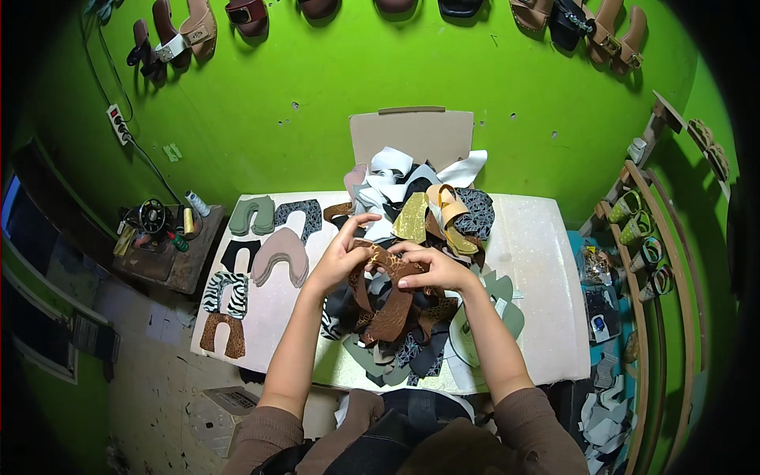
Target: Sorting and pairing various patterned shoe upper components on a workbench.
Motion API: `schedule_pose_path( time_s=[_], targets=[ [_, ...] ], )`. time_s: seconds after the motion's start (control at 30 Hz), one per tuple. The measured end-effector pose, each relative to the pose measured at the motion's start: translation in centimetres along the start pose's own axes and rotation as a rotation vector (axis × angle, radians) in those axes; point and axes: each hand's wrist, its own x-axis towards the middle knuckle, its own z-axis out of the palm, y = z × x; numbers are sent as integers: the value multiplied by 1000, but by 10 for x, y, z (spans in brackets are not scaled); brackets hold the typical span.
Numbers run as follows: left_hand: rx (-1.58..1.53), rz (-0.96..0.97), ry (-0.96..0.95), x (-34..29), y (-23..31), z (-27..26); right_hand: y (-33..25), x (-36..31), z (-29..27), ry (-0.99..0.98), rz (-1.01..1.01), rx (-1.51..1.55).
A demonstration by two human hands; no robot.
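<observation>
Over the middle of the table, both my hands hold a brown animal-print shoe-upper piece. My left hand pinches its left side between thumb and fingers, with the index finger raised. On the other side, my right hand grips it with fingers and thumb closed. Below them lies a heap of cut pieces in black, brown print, green and dark patterned material. Sorted U-shaped pieces lie to the left: a green stack, a dusty-pink stack, a zebra-print piece and a brown printed piece.
A second heap with white scraps and a gold piece lies at the table's far side, before a cardboard sheet. Left stands a sewing machine; right, a wooden rack with sandals. More sandals hang on the green wall.
</observation>
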Motion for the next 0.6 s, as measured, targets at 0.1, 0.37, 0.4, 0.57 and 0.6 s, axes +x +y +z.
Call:
schedule_pose_path(
  time_s=[0.1,0.37,0.4,0.57,0.6],
  targets=[
    [-79,22,86,-1,-6,-3,7,-3,2,-57,137,187],
    [-291,-70,243,-6,-33,-14,16,-5,33,181,131,965],
    [-361,-82,261,-8,-36,-14,18,-6,33,245,175,915],
    [-633,-130,298,-28,-62,-29,24,-6,46,381,165,1033],
    [-684,-142,294,-32,-66,-31,25,-6,51,382,172,1035]
  ],
)
